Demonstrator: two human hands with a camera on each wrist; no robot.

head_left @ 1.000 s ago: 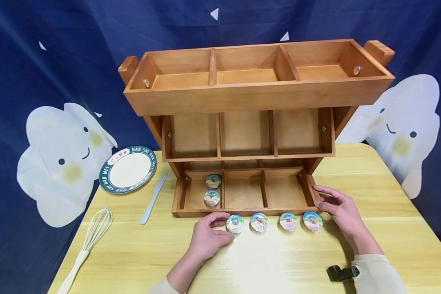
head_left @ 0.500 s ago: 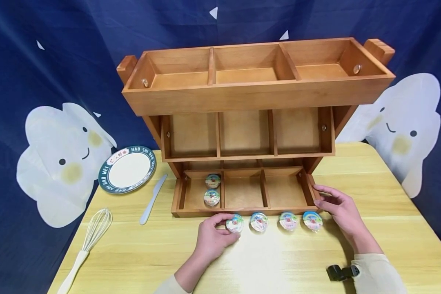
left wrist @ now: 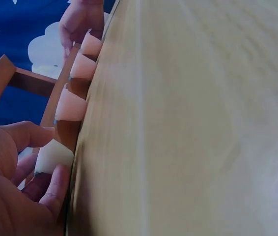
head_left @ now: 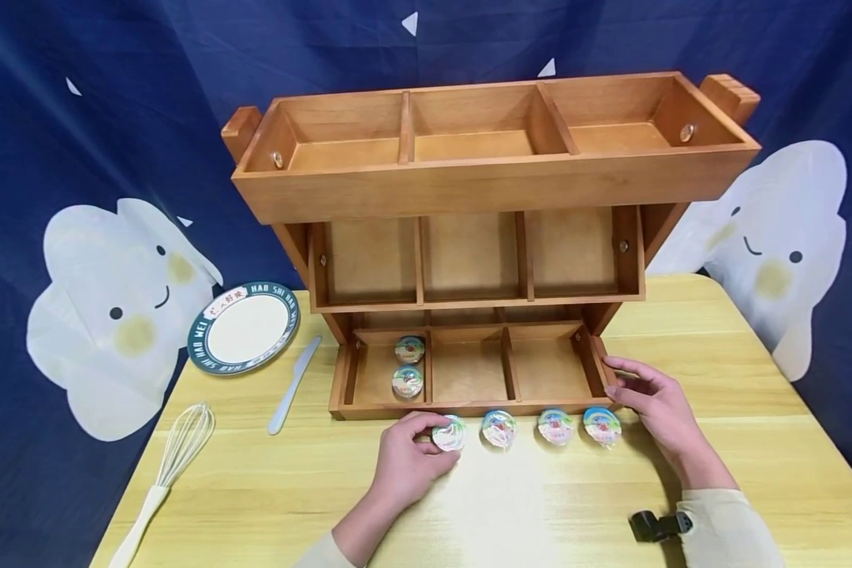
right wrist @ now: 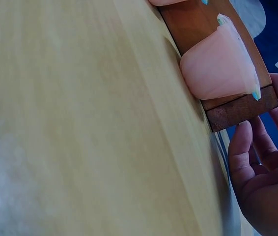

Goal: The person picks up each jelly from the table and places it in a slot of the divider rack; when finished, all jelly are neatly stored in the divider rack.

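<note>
My left hand [head_left: 413,457] pinches a small whitish jelly cup [left wrist: 54,156] with a printed foil lid, between thumb and fingers. The cup is at the left end of a row in front of the wooden rack's bottom tray [head_left: 468,410]. Three pinkish jelly cups, left [head_left: 499,429], middle [head_left: 555,427] and right [head_left: 602,426], follow to its right. Two more, back [head_left: 409,349] and front [head_left: 407,382], sit in the tray's left compartment. My right hand [head_left: 656,406] touches the tray's right end with its fingertips, beside the rightmost cup.
Above the bottom tray rise the rack's middle tray [head_left: 477,304] and top tray [head_left: 497,189], each with three compartments. To the left lie a green-rimmed plate [head_left: 206,351], a pale knife [head_left: 294,386] and a whisk [head_left: 159,489] on the wooden table [head_left: 539,505].
My left hand has shifted slightly right and closed its fingers around the leftmost jelly cup. The right hand keeps its place at the tray's end.
</note>
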